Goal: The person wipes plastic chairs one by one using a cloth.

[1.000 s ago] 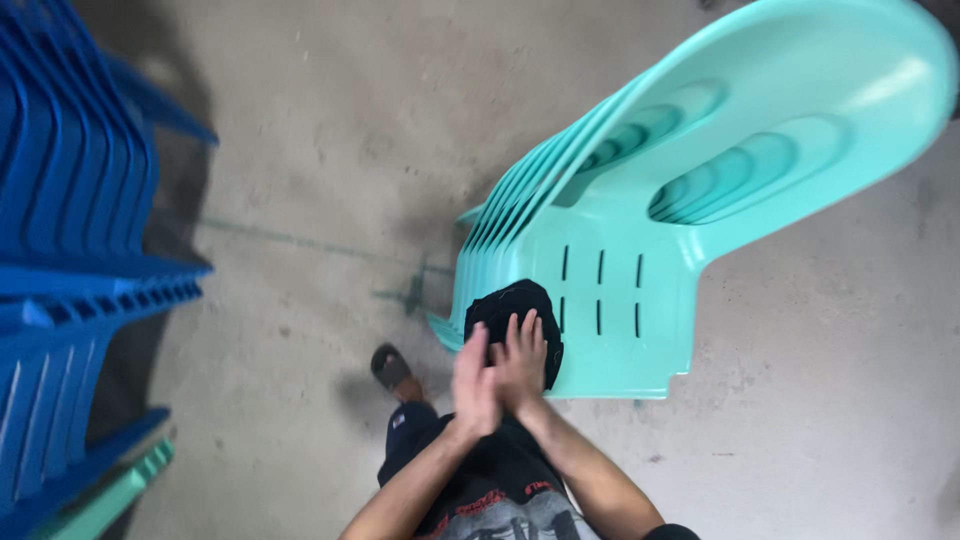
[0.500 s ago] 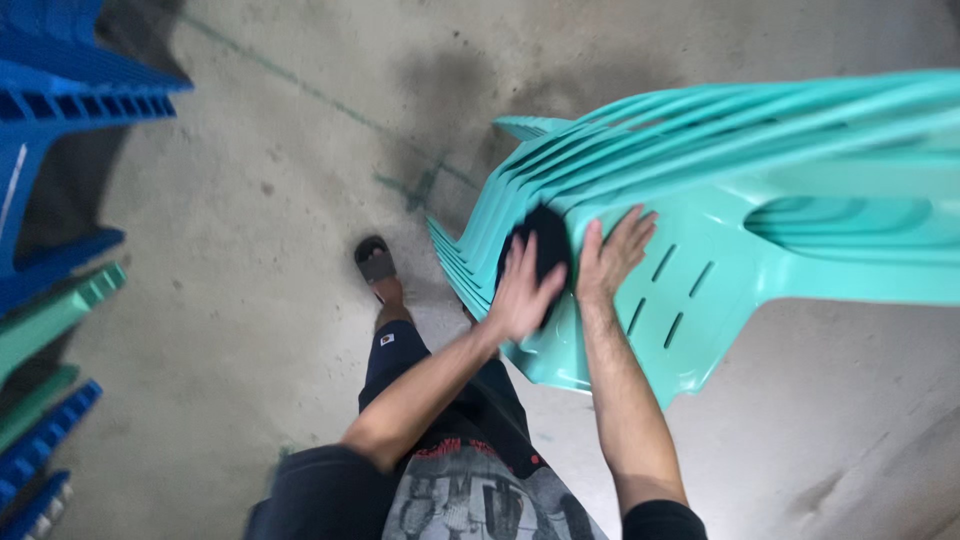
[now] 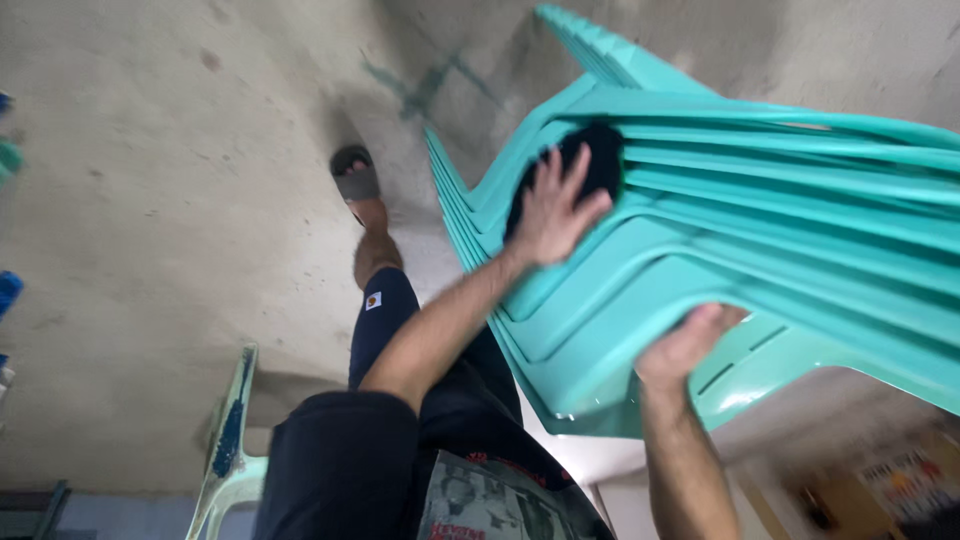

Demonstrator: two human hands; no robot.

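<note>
A stack of several turquoise plastic chairs (image 3: pixel 760 200) is tipped over in front of me and fills the right half of the view. My left hand (image 3: pixel 553 212) lies with fingers spread on a black cloth (image 3: pixel 603 158), pressing it against the side of the stack near the armrests. My right hand (image 3: pixel 688 345) curls around the lower edge of the stack's seat from underneath. Both forearms reach up from my dark shorts and printed shirt.
Bare concrete floor (image 3: pixel 180 200) lies to the left. My foot in a grey sandal (image 3: pixel 355 182) stands beside the stack's edge. A pale green chair part (image 3: pixel 230 450) sticks up at lower left. Bits of blue chairs (image 3: pixel 8 290) show at the left edge.
The chair stack has tipped further and come closer. My right hand went from the seat's top to gripping its lower edge. My left hand stayed on the black cloth. The view swung away from the blue stack.
</note>
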